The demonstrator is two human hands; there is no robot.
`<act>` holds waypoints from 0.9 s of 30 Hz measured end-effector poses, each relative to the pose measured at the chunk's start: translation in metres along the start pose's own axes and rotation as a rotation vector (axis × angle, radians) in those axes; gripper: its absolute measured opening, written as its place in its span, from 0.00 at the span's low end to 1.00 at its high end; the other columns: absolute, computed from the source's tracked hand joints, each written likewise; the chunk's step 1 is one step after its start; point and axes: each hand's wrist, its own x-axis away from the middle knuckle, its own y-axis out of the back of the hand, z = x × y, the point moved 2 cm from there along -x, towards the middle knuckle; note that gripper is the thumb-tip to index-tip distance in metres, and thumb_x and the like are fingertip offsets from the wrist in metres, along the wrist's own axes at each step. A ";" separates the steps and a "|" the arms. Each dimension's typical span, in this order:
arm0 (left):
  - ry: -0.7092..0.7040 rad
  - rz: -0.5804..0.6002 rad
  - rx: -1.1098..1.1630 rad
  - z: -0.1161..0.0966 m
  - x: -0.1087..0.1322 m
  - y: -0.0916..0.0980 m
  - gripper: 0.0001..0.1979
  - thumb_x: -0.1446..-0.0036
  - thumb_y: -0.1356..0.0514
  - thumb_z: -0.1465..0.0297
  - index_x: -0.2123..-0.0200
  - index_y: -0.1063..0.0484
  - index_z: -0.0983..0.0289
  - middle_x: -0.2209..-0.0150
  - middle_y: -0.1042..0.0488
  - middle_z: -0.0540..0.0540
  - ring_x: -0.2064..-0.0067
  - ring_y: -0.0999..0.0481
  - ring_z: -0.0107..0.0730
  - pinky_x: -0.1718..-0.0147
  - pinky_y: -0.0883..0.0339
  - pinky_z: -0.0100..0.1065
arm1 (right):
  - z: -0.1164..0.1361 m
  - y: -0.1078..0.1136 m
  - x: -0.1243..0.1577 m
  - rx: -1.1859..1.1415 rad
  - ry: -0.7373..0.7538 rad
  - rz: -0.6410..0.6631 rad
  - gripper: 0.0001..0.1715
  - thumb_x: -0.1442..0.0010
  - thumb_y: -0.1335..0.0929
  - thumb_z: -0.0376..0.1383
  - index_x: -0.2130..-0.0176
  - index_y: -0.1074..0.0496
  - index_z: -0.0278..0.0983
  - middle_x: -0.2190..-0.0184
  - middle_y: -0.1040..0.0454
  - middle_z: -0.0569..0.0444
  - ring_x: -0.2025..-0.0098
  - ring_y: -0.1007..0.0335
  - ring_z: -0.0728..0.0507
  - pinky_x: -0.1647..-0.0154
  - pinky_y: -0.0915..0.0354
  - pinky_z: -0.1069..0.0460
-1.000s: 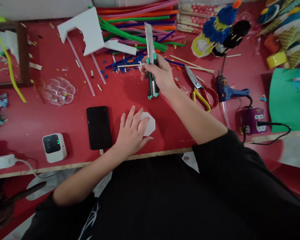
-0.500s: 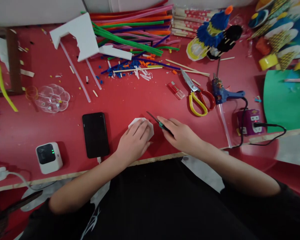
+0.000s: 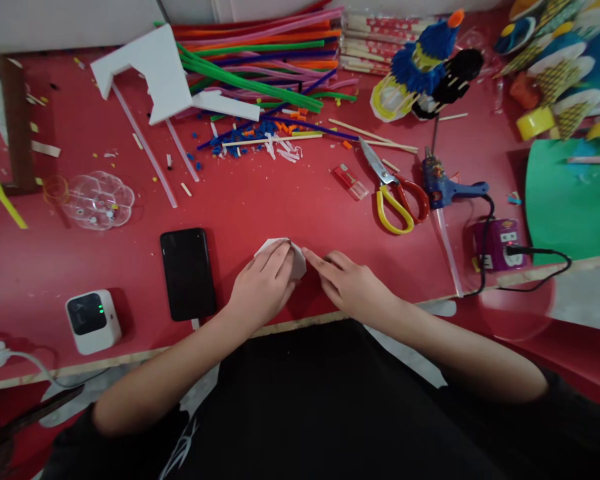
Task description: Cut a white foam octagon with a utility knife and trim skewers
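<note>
A small white many-sided piece point(image 3: 299, 264), like foam board or card, lies on the red table near its front edge. Across its top, my left hand point(image 3: 263, 277) holds it down with fingers bent and close together; much of the piece is hidden beneath. My right hand point(image 3: 353, 280) is just right of it, index finger stretched to the piece's right edge and the other fingers curled. The slim craft knife that showed in this hand earlier is now almost wholly covered by the fingers; a small dark spot at the piece's far edge may be its tip.
Left of my hands are a black phone point(image 3: 188, 274), a white device point(image 3: 93, 321) and a clear flower-shaped tray point(image 3: 99, 200). Scissors point(image 3: 396, 200), a glue gun point(image 3: 445, 185) and a purple power socket point(image 3: 500, 245) are right. Pipe cleaners point(image 3: 260, 63) and scraps lie behind.
My right hand has turned and moved slightly left, up to the white piece, and the knife's blade has gone from plain view. My left hand stays on the piece.
</note>
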 end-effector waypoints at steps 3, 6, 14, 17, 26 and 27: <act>0.010 0.012 0.021 0.000 0.000 0.001 0.23 0.38 0.43 0.72 0.41 0.32 0.75 0.42 0.27 0.73 0.39 0.29 0.55 0.46 0.25 0.50 | -0.001 -0.001 -0.001 -0.008 0.008 -0.017 0.33 0.32 0.44 0.33 0.31 0.41 0.40 0.60 0.30 0.47 0.73 0.37 0.47 0.74 0.39 0.53; 0.011 0.016 0.014 0.001 0.000 0.002 0.23 0.38 0.43 0.71 0.41 0.32 0.74 0.43 0.27 0.72 0.39 0.29 0.55 0.46 0.26 0.50 | -0.003 -0.001 -0.002 -0.048 0.026 -0.050 0.32 0.32 0.43 0.33 0.31 0.41 0.40 0.61 0.30 0.48 0.72 0.36 0.47 0.73 0.37 0.52; 0.001 0.011 0.003 0.001 -0.001 0.001 0.23 0.37 0.43 0.70 0.42 0.32 0.76 0.44 0.26 0.72 0.39 0.28 0.54 0.47 0.25 0.48 | -0.008 -0.001 -0.001 -0.162 0.063 -0.109 0.31 0.32 0.43 0.32 0.32 0.40 0.39 0.62 0.30 0.48 0.68 0.32 0.46 0.66 0.30 0.49; -0.003 0.017 0.008 0.002 -0.001 0.000 0.23 0.36 0.43 0.69 0.42 0.32 0.76 0.44 0.26 0.72 0.39 0.29 0.54 0.46 0.26 0.48 | -0.008 -0.002 -0.001 -0.173 0.069 -0.115 0.31 0.32 0.43 0.32 0.32 0.40 0.39 0.62 0.30 0.49 0.67 0.31 0.45 0.64 0.30 0.49; 0.000 0.023 0.031 0.001 -0.003 0.002 0.22 0.37 0.43 0.70 0.42 0.32 0.76 0.43 0.26 0.72 0.39 0.28 0.54 0.45 0.26 0.49 | -0.009 0.001 -0.004 -0.154 0.072 -0.068 0.31 0.32 0.43 0.32 0.32 0.39 0.38 0.61 0.29 0.46 0.65 0.31 0.44 0.64 0.29 0.48; -0.002 0.022 0.028 0.002 -0.003 0.002 0.22 0.36 0.43 0.70 0.42 0.32 0.77 0.44 0.26 0.72 0.40 0.28 0.54 0.45 0.26 0.49 | -0.009 0.002 -0.004 -0.151 0.072 -0.062 0.31 0.32 0.43 0.32 0.32 0.39 0.38 0.61 0.29 0.46 0.65 0.31 0.44 0.64 0.29 0.48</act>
